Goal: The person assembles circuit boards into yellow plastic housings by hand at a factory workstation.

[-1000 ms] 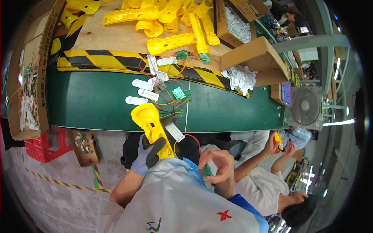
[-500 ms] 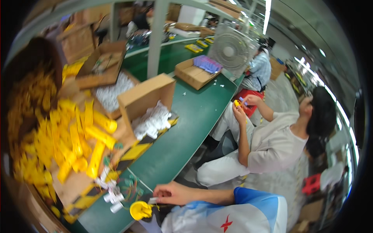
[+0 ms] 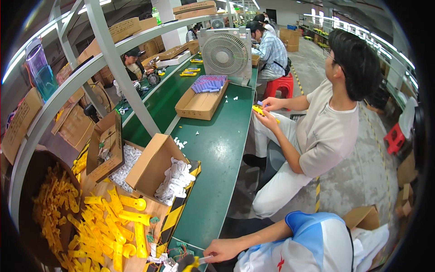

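My right hand, bare, pinches a thin whitish strip over the near table edge. Beside it, at the lower edge, what looks like my left hand in a dark glove is closed round a yellow plastic casing, mostly cut off by the picture's rim. Just left of the hands lie small green circuit boards with thin wires and white plastic parts. A heap of yellow casings covers the wooden board farther left.
Near the heap stand a brown bin of yellow parts and a carton of white pieces. Along the green bench are a carton of purple cylinders and a fan. A co-worker sits close by, holding a yellow casing.
My view has swung up and toward the far end of the bench, so the hands now sit lower in the picture. My right hand still pinches the strip beside the yellow casing.
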Demonstrator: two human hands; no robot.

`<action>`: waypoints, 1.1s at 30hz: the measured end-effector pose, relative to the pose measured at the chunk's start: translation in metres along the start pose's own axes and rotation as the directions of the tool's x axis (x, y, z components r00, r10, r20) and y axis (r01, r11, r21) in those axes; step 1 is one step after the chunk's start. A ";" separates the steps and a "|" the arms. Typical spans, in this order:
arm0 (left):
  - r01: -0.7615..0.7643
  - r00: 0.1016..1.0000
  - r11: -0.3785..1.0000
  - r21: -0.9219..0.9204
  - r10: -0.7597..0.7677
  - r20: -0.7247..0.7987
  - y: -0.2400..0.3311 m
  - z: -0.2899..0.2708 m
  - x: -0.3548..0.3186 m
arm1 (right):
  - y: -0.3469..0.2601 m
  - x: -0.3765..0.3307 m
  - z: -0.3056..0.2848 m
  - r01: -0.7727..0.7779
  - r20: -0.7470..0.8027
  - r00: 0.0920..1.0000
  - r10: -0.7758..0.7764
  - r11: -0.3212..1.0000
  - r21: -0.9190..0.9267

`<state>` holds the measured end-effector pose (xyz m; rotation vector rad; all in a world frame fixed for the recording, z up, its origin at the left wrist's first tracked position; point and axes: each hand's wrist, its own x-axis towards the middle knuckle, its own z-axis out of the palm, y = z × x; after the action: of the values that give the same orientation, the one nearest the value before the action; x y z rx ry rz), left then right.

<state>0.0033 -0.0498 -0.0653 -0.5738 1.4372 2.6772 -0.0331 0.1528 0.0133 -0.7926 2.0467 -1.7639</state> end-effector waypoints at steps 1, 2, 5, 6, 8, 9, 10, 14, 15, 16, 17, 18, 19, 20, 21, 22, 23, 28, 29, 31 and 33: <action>0.017 1.000 0.999 -0.040 -0.016 0.006 0.000 0.000 -0.002 | 0.001 0.000 0.002 -0.007 -0.082 0.997 0.008 1.000 0.009; 0.034 0.999 0.996 -0.081 -0.033 0.011 0.000 0.001 -0.004 | 0.002 0.001 0.001 -0.005 -0.078 0.997 0.006 1.000 0.014; 0.090 0.996 0.974 -0.210 -0.088 0.022 -0.004 0.000 -0.017 | -0.006 0.007 -0.010 0.096 0.093 0.991 -0.094 0.995 -0.020; 0.109 0.994 0.961 -0.253 -0.105 0.026 -0.005 0.000 -0.022 | -0.006 0.006 -0.010 0.094 0.100 0.991 -0.092 0.995 -0.013; 0.140 0.990 0.932 -0.335 -0.133 0.044 -0.005 0.002 -0.025 | -0.002 0.008 -0.011 0.087 0.075 0.993 -0.097 0.988 0.125; 0.155 0.988 0.914 -0.375 -0.145 0.054 -0.005 0.003 -0.027 | -0.001 0.009 -0.011 0.050 0.053 0.997 -0.058 0.990 0.133; 0.168 0.986 0.894 -0.415 -0.156 0.063 -0.005 0.004 -0.029 | -0.003 0.011 -0.011 0.052 0.060 0.996 -0.060 0.989 0.138; 0.221 0.975 0.796 -0.563 -0.197 0.104 -0.005 0.005 -0.039 | -0.005 0.016 -0.004 0.052 -0.056 0.997 -0.056 0.997 -0.059; 0.234 0.972 0.767 -0.597 -0.207 0.116 -0.006 0.005 -0.042 | -0.010 0.017 -0.002 0.000 -0.048 0.999 0.001 1.000 0.011; 0.248 0.968 0.736 -0.630 -0.216 0.128 -0.006 0.005 -0.045 | -0.013 0.018 -0.001 -0.054 -0.036 0.998 0.057 0.995 0.081; 0.262 0.964 0.703 -0.661 -0.225 0.142 -0.006 0.005 -0.048 | -0.013 0.018 0.002 -0.055 -0.031 0.998 0.058 0.995 0.086; 0.276 0.960 0.666 -0.693 -0.232 0.159 -0.006 0.008 -0.050 | -0.013 0.018 0.002 -0.081 0.014 0.997 0.080 0.986 0.148; 0.289 0.955 0.629 -0.721 -0.237 0.177 -0.006 0.009 -0.051 | -0.012 0.018 0.002 -0.106 0.060 0.994 0.095 0.972 0.210; 0.302 0.951 0.591 -0.748 -0.240 0.195 -0.006 0.011 -0.052 | -0.012 0.018 0.002 -0.106 0.063 0.994 0.094 0.972 0.211; 0.316 0.946 0.551 -0.772 -0.243 0.214 -0.006 0.013 -0.054 | -0.013 0.019 0.000 -0.095 0.029 0.995 0.091 0.971 0.221; 0.330 0.941 0.510 -0.794 -0.242 0.235 -0.005 0.016 -0.053 | -0.013 0.020 -0.002 -0.081 -0.008 0.996 0.085 0.970 0.228; 0.345 0.936 0.468 -0.814 -0.241 0.258 -0.004 0.018 -0.052 | -0.011 0.021 -0.001 -0.079 -0.007 0.997 0.083 0.971 0.226; 0.423 0.899 0.234 -0.875 -0.230 0.373 -0.004 0.032 -0.050 | -0.007 0.024 -0.008 -0.069 -0.041 0.995 0.090 0.930 0.361; 0.438 0.890 0.185 -0.880 -0.225 0.396 -0.004 0.035 -0.050 | -0.006 0.024 -0.009 -0.070 -0.043 0.995 0.091 0.931 0.358; 0.467 0.871 0.089 -0.880 -0.216 0.440 -0.002 0.040 -0.050 | -0.002 0.024 -0.009 -0.140 0.029 0.990 0.141 0.897 0.420; 0.490 0.853 -0.007 -0.872 -0.203 0.481 0.000 0.045 -0.051 | 0.005 0.026 -0.007 -0.153 0.016 0.987 0.160 0.898 0.412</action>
<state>0.0371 -0.0066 -0.0258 -0.4797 -0.8582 2.6448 -0.0584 0.1431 0.0122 -0.4693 1.6044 -2.0124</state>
